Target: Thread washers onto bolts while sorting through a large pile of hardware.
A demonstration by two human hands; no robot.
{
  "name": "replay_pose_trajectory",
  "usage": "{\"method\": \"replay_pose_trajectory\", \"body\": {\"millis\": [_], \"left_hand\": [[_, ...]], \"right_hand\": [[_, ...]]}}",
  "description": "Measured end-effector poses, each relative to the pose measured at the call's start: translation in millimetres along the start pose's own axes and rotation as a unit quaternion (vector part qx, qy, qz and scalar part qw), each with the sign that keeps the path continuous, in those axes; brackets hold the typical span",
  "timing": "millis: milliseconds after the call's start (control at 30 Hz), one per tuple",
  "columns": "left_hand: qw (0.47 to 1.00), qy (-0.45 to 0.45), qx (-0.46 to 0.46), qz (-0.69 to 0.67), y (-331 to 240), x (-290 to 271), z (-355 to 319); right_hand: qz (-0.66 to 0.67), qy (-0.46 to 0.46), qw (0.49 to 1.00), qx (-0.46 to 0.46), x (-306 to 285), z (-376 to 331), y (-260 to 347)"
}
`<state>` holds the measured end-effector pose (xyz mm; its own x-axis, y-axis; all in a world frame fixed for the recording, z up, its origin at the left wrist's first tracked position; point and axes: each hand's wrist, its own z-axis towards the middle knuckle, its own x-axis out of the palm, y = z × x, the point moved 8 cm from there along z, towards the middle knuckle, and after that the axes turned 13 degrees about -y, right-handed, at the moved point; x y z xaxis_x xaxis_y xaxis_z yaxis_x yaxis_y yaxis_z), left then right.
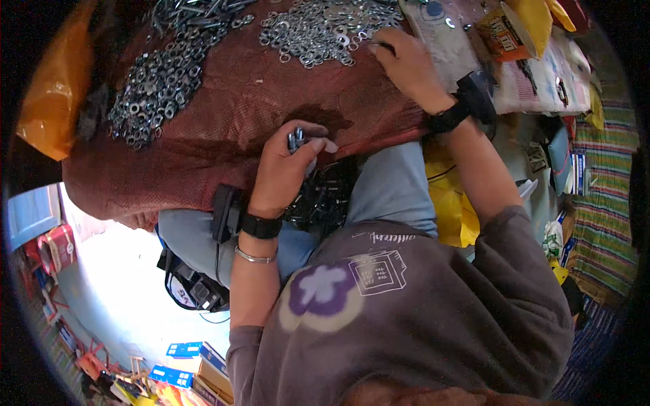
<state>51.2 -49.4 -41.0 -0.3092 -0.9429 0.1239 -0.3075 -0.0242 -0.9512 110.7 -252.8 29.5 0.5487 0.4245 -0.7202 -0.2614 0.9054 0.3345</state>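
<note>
My left hand (288, 159) is closed around a few short silvery bolts (295, 140), held upright above the near edge of a reddish-brown woven sack cloth. My right hand (409, 68) reaches to the right end of a spread pile of flat washers (318, 34). Its thumb and forefinger are bent toward each other at the pile's edge; whatever they pinch is too small to make out. To the left, a long heap of hex nuts (159, 88) runs down the cloth, with longer bolts (196, 13) at its top.
An orange printed paper tub (508, 34) lies on a pale patterned cloth (447, 40) at the right. Dark metal parts (325, 196) sit low between my knees. A yellow bag (453, 203) is beside my right leg. Orange plastic (54, 88) hangs at the far left.
</note>
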Motion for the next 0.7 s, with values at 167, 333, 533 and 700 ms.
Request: {"method": "replay_pose_trajectory", "body": {"millis": [167, 333, 533, 700], "left_hand": [[1.000, -0.018, 0.000, -0.014, 1.5, -1.5, -1.6], [0.998, -0.007, 0.011, -0.067, -8.1, 4.4, -4.6], [0.995, -0.010, 0.030, -0.096, -10.8, 2.5, -7.4], [0.995, -0.018, 0.098, 0.009, -13.1, -1.3, -4.6]], "right_hand": [[0.075, 0.009, 0.997, 0.023, -11.4, -11.5, 50.0], [0.226, 0.063, 0.972, 0.014, 3.6, -39.3, 111.3], [0.237, 0.101, 0.966, -0.012, 7.4, -49.2, 134.9], [0.202, 0.081, 0.975, -0.044, 2.5, -54.6, 136.3]]}}
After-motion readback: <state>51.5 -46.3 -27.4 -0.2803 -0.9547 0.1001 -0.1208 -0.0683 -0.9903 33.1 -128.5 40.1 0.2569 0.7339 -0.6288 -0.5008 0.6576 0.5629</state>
